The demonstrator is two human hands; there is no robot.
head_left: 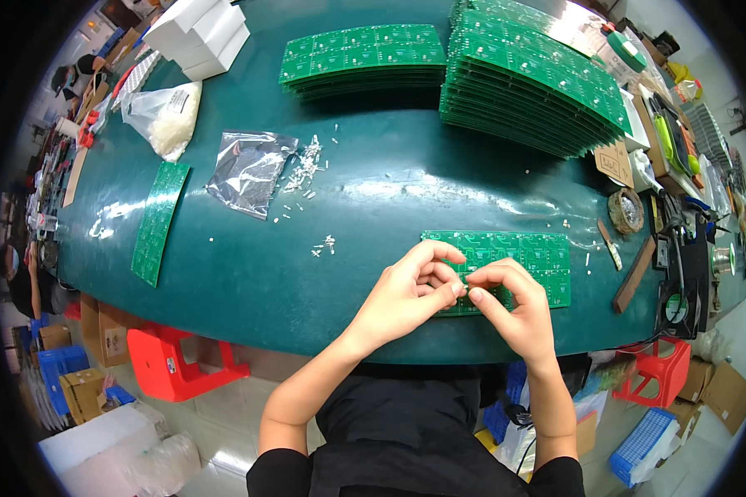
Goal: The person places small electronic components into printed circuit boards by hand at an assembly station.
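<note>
A green circuit board panel [549, 258] lies flat near the front edge of the table. Over its left half, my left hand [406, 294] is closed in a pinch, thumb against the fingers. Close beside it, my right hand [518, 308] also pinches, its fingertips nearly meeting the left ones. Something tiny and pale shows between the fingertips, too small to name. Small white parts [306, 166] lie in a loose heap beside a shiny clear plastic bag [249, 172], and a smaller cluster of white parts [324, 246] sits closer to me.
Tall stacks of green boards [530, 79] and a lower board stack [363, 58] stand at the back. Another board [160, 224] lies at left, near a bag of white parts [167, 120] and white boxes [199, 37]. A tape roll [625, 211] and brown bar [635, 275] lie right.
</note>
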